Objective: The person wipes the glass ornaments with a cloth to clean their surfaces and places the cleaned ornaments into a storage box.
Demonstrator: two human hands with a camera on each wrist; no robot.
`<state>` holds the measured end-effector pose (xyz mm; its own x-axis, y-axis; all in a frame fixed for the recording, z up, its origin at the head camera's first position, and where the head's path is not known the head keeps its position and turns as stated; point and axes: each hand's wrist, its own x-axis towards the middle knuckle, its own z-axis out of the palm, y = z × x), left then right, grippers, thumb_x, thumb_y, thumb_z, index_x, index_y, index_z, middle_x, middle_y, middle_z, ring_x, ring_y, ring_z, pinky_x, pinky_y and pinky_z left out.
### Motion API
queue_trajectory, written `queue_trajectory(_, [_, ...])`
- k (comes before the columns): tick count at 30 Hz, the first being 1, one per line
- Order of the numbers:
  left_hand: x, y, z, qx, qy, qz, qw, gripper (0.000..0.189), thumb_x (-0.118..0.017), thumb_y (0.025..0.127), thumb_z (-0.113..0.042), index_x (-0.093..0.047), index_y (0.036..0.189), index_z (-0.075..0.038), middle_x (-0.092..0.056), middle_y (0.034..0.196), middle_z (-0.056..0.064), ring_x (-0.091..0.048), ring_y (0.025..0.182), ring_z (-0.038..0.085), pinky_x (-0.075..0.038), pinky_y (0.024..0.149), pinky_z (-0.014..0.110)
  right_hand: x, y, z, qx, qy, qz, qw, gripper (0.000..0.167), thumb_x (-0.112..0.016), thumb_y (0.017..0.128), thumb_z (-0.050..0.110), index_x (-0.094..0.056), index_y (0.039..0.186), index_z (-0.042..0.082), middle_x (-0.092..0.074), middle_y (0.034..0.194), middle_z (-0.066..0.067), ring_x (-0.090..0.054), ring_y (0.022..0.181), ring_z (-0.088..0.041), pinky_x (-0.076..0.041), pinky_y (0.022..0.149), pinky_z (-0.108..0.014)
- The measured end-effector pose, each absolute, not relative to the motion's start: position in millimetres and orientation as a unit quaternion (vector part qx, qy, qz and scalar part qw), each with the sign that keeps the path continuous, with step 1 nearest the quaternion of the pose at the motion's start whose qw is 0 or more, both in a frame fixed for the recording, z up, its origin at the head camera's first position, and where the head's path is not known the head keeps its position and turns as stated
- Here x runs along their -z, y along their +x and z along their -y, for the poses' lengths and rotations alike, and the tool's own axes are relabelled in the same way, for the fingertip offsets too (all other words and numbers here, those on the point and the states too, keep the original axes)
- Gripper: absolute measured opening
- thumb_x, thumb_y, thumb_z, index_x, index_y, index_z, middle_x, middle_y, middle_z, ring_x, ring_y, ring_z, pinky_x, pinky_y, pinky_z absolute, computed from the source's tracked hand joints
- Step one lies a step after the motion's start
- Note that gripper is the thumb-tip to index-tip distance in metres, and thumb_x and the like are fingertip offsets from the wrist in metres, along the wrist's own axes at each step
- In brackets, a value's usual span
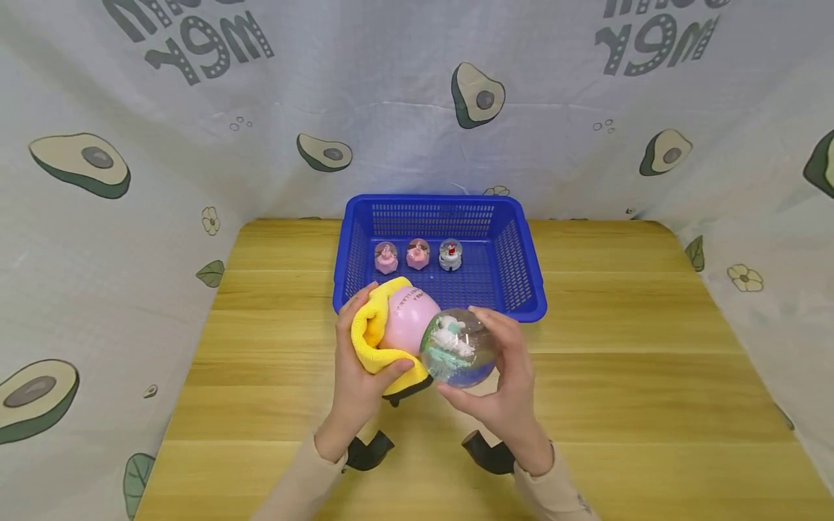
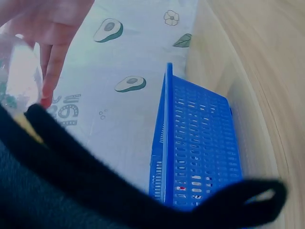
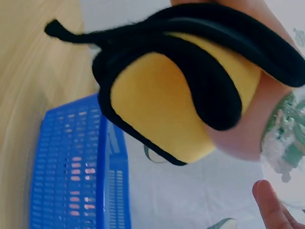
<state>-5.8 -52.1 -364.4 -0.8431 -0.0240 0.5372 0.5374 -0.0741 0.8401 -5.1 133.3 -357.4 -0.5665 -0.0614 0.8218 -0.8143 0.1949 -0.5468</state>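
A large snow globe (image 1: 465, 347) is tilted on its side above the table, its clear ball to the right and its pink base (image 1: 409, 318) to the left. Inside the ball sits a white and mint-green figure. My left hand (image 1: 355, 380) holds the base through a yellow cloth (image 1: 373, 340) with a dark edge. In the right wrist view the cloth (image 3: 157, 100) drapes around the base, its black trim hanging loose. My right hand (image 1: 511, 376) grips the ball between thumb and fingers. Dark cloth covers much of the left wrist view.
Behind the hands stands a blue plastic basket (image 1: 436, 199) with two small pink snow globes (image 1: 386, 257) and a white one (image 1: 450, 255) in it. The wooden table (image 1: 638, 325) meets an avocado-print curtain (image 1: 404, 87) at the back and sides.
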Motion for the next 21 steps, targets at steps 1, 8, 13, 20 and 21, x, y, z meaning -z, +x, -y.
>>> queue_trajectory(1, [364.7,-5.6,53.6,0.708,-0.195,0.652,0.187,0.084,-0.071,0.082,-0.043,-0.028,0.143,-0.004,-0.032,0.145,0.018,-0.036,0.126,0.032,-0.044,0.098,0.035,355.0,-5.0,-134.4,-0.534,0.321,0.704,0.340,0.076,-0.080,0.076,0.039,-0.046,0.114,-0.017,-0.051,0.116,-0.031,-0.049,0.115,-0.029,-0.046,0.092,-0.026])
queue_trajectory(8, [371.2,-7.9,62.2,0.716,-0.180,0.667,0.097,0.087,-0.069,0.080,-0.050,-0.028,0.146,-0.011,-0.036,0.145,0.012,-0.042,0.124,0.026,-0.043,0.098,0.031,345.2,-9.0,-145.4,-0.474,0.371,0.744,0.291,0.067,-0.076,0.077,0.045,-0.054,0.117,-0.006,-0.052,0.117,-0.028,-0.051,0.113,-0.028,-0.045,0.093,-0.025])
queue_trajectory(13, [381.7,-6.8,61.1,0.750,-0.145,0.644,0.030,0.093,-0.069,0.076,-0.057,-0.028,0.142,-0.007,-0.041,0.137,0.012,-0.048,0.115,0.023,-0.044,0.095,0.026,344.6,-9.8,-147.7,-0.538,0.331,0.736,0.242,0.082,-0.081,0.072,0.044,-0.049,0.124,-0.012,-0.053,0.123,-0.023,-0.048,0.117,-0.027,-0.043,0.096,-0.029])
queue_trajectory(20, [389.7,0.8,50.7,0.754,-0.139,0.642,-0.009,0.090,-0.069,0.078,-0.056,-0.028,0.143,-0.009,-0.042,0.136,0.011,-0.049,0.112,0.027,-0.045,0.095,0.029,347.9,-7.6,-140.4,-0.677,0.257,0.667,0.176,0.087,-0.086,0.071,0.028,-0.037,0.131,-0.014,-0.050,0.131,-0.020,-0.043,0.119,-0.035,-0.037,0.099,-0.034])
queue_trajectory(21, [390.2,1.5,49.7,0.752,-0.138,0.645,-0.009,0.090,-0.069,0.078,-0.056,-0.028,0.143,-0.009,-0.043,0.136,0.011,-0.049,0.111,0.027,-0.045,0.094,0.029,347.9,-7.7,-139.8,-0.682,0.253,0.665,0.170,0.087,-0.085,0.072,0.027,-0.038,0.131,-0.013,-0.050,0.132,-0.020,-0.043,0.119,-0.035,-0.037,0.099,-0.033])
